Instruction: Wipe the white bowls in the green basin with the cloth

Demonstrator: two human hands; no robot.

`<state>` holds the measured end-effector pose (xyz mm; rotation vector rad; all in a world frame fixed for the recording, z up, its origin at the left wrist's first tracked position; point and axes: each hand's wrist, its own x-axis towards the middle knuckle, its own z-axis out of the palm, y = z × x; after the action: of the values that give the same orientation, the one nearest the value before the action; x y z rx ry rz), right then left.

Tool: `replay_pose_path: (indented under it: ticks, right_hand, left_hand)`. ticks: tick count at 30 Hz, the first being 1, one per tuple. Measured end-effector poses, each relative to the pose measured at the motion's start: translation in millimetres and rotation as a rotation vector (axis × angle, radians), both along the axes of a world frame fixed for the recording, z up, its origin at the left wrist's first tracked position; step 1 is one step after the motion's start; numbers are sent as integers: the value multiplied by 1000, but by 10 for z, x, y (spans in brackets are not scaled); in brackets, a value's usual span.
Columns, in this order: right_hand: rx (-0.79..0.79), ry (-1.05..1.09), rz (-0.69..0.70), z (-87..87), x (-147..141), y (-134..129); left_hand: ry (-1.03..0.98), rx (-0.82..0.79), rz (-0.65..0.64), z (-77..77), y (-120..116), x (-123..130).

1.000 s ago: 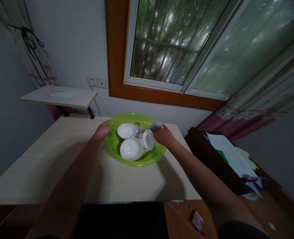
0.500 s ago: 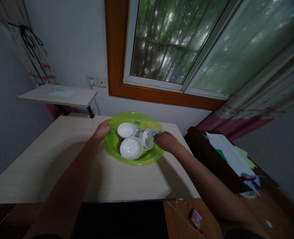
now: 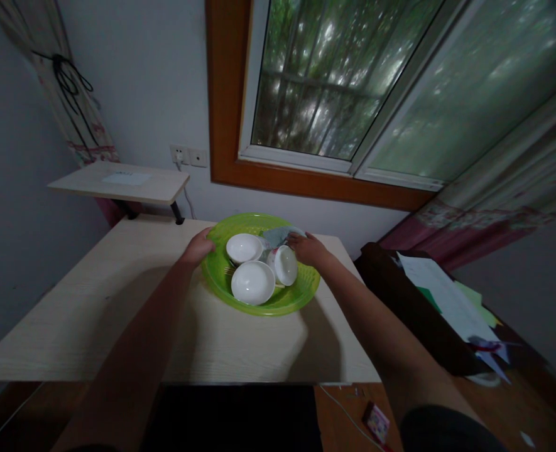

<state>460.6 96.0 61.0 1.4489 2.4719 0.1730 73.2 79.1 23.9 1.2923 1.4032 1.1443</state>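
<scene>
A green plastic basin [image 3: 259, 309] rests on the table with dishes inside. My left hand [image 3: 199, 247] is closed on its left rim. Two white bowls, a rear bowl [image 3: 244, 247] and a front bowl [image 3: 253, 282], sit upright on the left and in the middle. To their right a third bowl [image 3: 286, 266], with a patterned outside, lies tilted on its side. My right hand [image 3: 307, 248] pinches a grey-blue cloth [image 3: 276, 236] at the back right, inside the rim. Some fork tines [image 3: 229, 270] show beside the bowls; the rest is hidden.
The pale wooden table [image 3: 131, 314] has a small raised shelf [image 3: 127, 182] at its back left. Behind it are a wall socket [image 3: 188, 155] and a window [image 3: 325, 94]. A dark brown box [image 3: 409, 301] with papers [image 3: 440, 289] stands to the right. A pink box [image 3: 376, 422] lies on the floor.
My right hand has moved the cloth back and left, from over the tilted bowl to the rear of the basin, where it hangs more spread out. My left hand stays on the rim.
</scene>
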Motion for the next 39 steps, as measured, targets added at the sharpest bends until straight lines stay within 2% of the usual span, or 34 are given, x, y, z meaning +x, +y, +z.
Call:
replay_pose_path:
  ticks: [6, 13, 18, 24, 28, 33, 39]
  right_hand:
    - [24, 64, -8, -52, 174, -150]
    - [6, 65, -38, 32, 323, -643]
    - [1, 95, 53, 96, 322, -911]
    - [31, 305, 188, 4, 413, -941]
    - [73, 449, 140, -149, 448, -942]
    - [144, 465, 63, -248, 385, -986]
    - [229, 340, -79, -227, -16, -1154]
  left_hand:
    - [-20, -42, -42, -148, 99, -61]
    - [-15, -70, -49, -93, 108, -52]
    - [62, -92, -5, -124, 146, -79]
    - [153, -71, 140, -102, 160, -67]
    - [136, 14, 249, -67, 111, -51]
    - [122, 112, 325, -160, 8, -62]
    - [20, 56, 349, -276, -212, 7]
